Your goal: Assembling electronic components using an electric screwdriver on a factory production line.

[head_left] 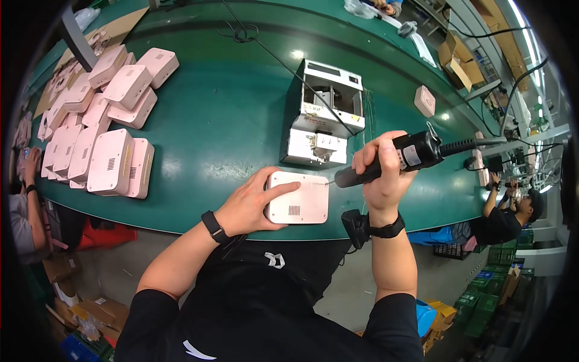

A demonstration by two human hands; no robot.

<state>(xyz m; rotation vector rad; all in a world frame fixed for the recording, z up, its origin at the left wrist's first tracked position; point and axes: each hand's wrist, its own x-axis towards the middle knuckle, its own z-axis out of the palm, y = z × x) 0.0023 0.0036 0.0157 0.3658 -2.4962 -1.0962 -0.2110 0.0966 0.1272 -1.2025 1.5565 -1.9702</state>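
A pale pink plastic housing (310, 205), with vent slots and small holes near its corners, lies flat at the table's front edge. My left hand (250, 202) grips it from the left side, index finger stretched across its top. In my right hand (384, 163) is a black corded electric screwdriver (416, 152), tilted so its thin bit points left. The bit is over the housing's upper right corner; whether it touches a screw is too small to tell. Just beyond stands a screw feeder (322, 114) with a silver front.
Several similar housings (111, 160) are piled at the left of the green table (211, 133). One small pink unit (424, 101) lies at the far right. A black cord (283, 63) hangs over the feeder. Other people (506, 217) sit at the right and left.
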